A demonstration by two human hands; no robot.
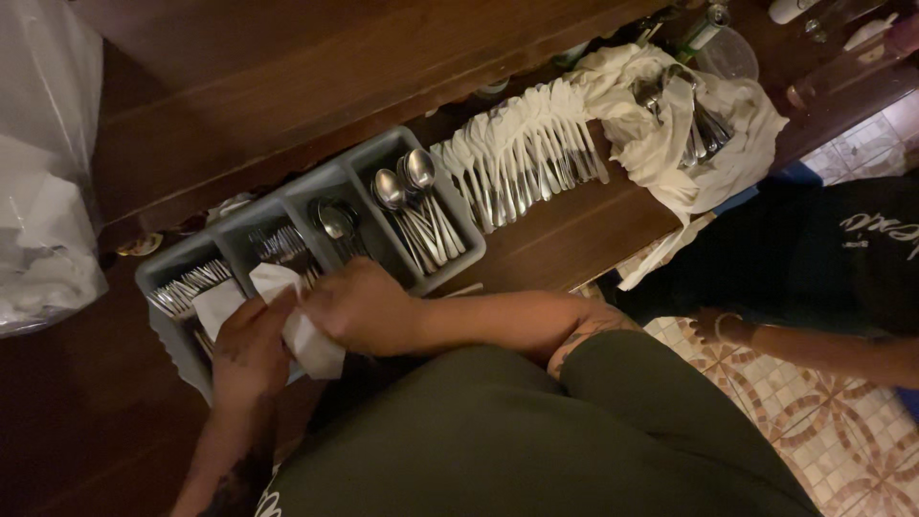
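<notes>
Green cloth of the person's shirt (498,431) fills the bottom of the frame, and just above it both hands meet at lower left. Left hand (251,349) and right hand (362,308) each grip a white napkin (304,335), fingers curled around it; whether anything is wrapped inside cannot be told. Its long axis runs from upper left to lower right, one corner pointing up toward the tray and the other hanging down below the right hand. It sits over the near edge of a grey cutlery tray (383,153), which lies slantwise on the wooden counter (565,239). Forks (187,285) fill the tray's left compartments and spoons (412,206) the right ones, bowls toward upper left. At upper centre a row of napkin-wrapped cutlery (522,153) lies fanned out, beside a white cloth (670,124) holding more cutlery. Another person's arm (814,345) shows at right.
</notes>
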